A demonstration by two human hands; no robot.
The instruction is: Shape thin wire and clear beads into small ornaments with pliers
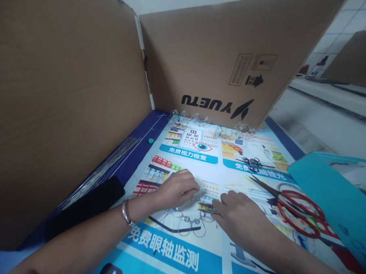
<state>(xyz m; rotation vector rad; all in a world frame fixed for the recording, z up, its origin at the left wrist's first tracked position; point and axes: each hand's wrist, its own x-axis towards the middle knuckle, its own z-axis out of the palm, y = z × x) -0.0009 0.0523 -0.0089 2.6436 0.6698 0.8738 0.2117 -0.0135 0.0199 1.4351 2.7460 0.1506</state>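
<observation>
- Left hand (181, 188): fingers are curled inward; whether anything is gripped cannot be told.
- Right hand (239, 211): a small metal tool (209, 209) is grasped, fingers bent.
- Wire loops (191, 222): spread on the printed sheet (209, 268), near the left hand.

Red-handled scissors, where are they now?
In the head view, the red-handled scissors lie on the right, between the right hand and turquoise container.

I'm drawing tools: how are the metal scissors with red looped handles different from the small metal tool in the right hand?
The scissors lie on the printed sheet; the metal tool is in the right hand. The scissors' red loops show; the tool's handle is hidden. Both point leftwards.
</observation>
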